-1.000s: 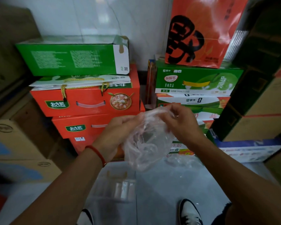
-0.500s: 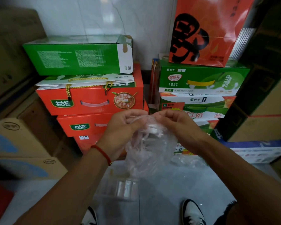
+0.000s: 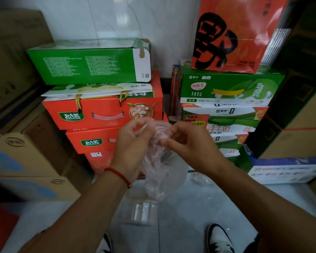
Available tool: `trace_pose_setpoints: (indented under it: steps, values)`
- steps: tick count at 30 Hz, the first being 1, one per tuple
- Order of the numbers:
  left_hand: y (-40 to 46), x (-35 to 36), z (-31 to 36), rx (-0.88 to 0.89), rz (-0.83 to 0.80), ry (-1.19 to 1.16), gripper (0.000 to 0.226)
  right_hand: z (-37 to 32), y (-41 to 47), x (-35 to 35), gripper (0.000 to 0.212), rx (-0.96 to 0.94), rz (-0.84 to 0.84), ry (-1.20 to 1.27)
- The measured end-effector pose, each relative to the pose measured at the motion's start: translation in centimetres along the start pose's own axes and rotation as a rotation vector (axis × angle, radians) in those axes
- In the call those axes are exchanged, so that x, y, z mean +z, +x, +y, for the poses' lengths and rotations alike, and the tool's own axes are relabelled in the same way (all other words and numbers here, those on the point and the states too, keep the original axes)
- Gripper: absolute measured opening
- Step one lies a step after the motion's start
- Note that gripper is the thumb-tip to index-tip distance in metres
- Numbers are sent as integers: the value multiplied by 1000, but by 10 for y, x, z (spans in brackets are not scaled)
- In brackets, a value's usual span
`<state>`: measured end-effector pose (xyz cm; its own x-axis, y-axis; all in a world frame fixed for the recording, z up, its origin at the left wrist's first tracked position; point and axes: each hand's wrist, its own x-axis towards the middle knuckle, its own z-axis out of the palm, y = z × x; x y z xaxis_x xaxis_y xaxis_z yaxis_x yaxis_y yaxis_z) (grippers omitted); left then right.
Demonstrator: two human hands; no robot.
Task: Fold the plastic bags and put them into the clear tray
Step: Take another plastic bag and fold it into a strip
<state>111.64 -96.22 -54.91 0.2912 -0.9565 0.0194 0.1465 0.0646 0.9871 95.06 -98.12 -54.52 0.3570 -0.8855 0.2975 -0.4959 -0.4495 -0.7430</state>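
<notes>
At frame centre, two hands hold one clear bag [image 3: 161, 172]: the left hand [image 3: 133, 143] and the right hand [image 3: 188, 141] each pinch its crumpled top edge, and the rest hangs down between them. One clear tray [image 3: 140, 212] sits on the floor [image 3: 199, 207] at lower centre, below the bag, with two shoes at the bottom edge. A second clear bag [image 3: 201, 178] lies on the floor right of centre, by the stacked boxes.

Both hands up in front of stacked boxes: left hand [image 3: 133, 143] and right hand [image 3: 190, 143] pinch the top of a crumpled clear plastic bag [image 3: 162, 172], which hangs down. Clear tray [image 3: 140, 212] sits on the floor [image 3: 190, 207] at 6 o'clock below it, shoes [image 3: 219, 240] nearby.
</notes>
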Motion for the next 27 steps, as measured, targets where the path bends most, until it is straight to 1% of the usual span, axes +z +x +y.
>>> trace_pose_setpoints:
  steps: [2,3,5,7,10,13,14,15,16,17,18,19,20,22,24,26,27]
  values:
    - [1,-4,0,73,74,66,8,4,6,-3,8,63,27,133]
    - [2,-7,0,103,106,100,8,6,7,-8,7,91,46,169]
    - [3,-14,-1,125,119,141,8,10,8,-18,7,144,59,280]
    - [5,-19,-5,132,112,243,5,12,7,-23,7,169,56,395]
    - [7,-23,-12,101,66,420,16,14,5,-25,12,178,93,482]
    - [4,-20,-9,9,20,512,23,14,5,-27,15,171,59,476]
    - [3,-17,-5,-23,0,489,24,15,5,-28,15,164,49,457]
    - [0,-13,-1,-66,-33,402,25,15,5,-28,16,154,42,436]
    - [-2,-9,2,-125,-87,277,32,15,4,-29,16,141,32,413]
    - [-4,-6,4,-195,-141,130,44,15,3,-29,16,122,19,390]
    - [-6,-3,6,-229,-183,8,51,14,3,-28,16,100,3,373]
    - [-7,0,6,-216,-189,-49,54,14,2,-27,17,77,-13,361]
    - [-7,1,5,-177,-168,-44,55,12,1,-25,18,55,-28,352]
    - [-6,1,3,-68,-135,42,65,9,0,-23,22,21,-72,308]
    - [-4,-2,4,36,-159,143,74,8,0,-25,22,-16,-90,201]
    - [-2,-6,5,151,-239,265,80,8,2,-32,23,-44,34,132]
    - [-2,-8,6,193,-285,327,82,9,4,-37,34,-48,96,102]
